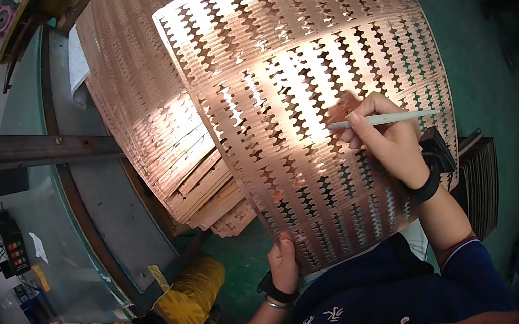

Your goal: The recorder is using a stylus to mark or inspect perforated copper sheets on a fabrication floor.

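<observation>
Gripping a perforated copper sheet (305,106), left hand (283,262); right hand (388,140) pinches a white stick (383,119).

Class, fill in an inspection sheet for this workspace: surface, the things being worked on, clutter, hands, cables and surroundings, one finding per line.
Surface: grey workbench at the left, partly covered.
Job's things: perforated copper sheet held up; thin white stick laid against it; stack of copper sheets behind.
Clutter: yellow roll below the bench; papers at its far end.
Grippers: left hand grips the sheet's lower edge; right hand holds the stick.
Cables: black leads by a small control box.
Surroundings: green floor; dark stacked plates at the right.
</observation>
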The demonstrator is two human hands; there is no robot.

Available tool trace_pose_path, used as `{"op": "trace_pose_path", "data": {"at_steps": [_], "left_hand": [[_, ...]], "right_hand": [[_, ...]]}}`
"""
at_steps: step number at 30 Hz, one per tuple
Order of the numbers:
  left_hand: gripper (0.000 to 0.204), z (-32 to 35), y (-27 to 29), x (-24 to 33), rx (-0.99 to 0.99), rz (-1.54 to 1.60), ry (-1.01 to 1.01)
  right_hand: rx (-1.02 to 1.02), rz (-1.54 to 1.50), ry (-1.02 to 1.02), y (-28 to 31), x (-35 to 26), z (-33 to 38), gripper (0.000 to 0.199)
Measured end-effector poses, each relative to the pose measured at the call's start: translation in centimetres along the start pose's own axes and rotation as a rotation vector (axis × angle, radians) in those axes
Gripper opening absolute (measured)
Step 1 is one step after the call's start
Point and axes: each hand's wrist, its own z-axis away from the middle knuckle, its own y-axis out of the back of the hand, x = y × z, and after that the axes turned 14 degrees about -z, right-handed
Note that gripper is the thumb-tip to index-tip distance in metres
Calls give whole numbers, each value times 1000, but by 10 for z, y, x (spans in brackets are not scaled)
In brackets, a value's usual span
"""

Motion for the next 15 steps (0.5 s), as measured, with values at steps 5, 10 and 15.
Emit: {"op": "trace_pose_path", "data": {"at_steps": [5, 10, 15], "left_hand": [[30, 0, -1, 2, 6, 10, -4], [31, 1, -4, 8, 27, 6, 25], [31, 1, -3, 1, 18, 8, 15]], "right_hand": [[84, -76, 33, 7, -6, 3, 12], [18, -36, 45, 8, -1, 3, 12], [35, -70, -10, 2, 1, 7, 12]]}}
